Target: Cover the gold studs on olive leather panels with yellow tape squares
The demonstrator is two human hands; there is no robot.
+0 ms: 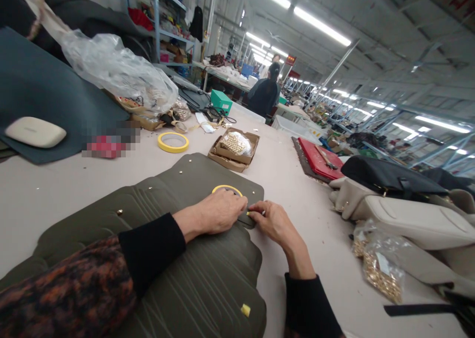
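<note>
My left hand [222, 212] is closed over a roll of yellow tape [227, 187], whose far rim shows past the knuckles; the fingertips are partly hidden. Close to its right, my right hand [272, 222] pinches a small piece of yellow tape [249, 213] between thumb and forefinger. Both hands are above the far right corner of a stack of dark olive leather-like panels [178, 219]. Small gold studs [119, 212] dot the panels. Another scrap of yellow tape [245, 310] is stuck on the near right panel.
Beyond the panels stand a cardboard box [237, 150] of gold hardware and a second yellow tape roll [173, 142]. A cream case [35, 132] lies at left. Along the right are a red panel [319, 159], cream bag pieces [415, 219] and bagged gold hardware [382, 273]. A person [265, 93] sits farther back.
</note>
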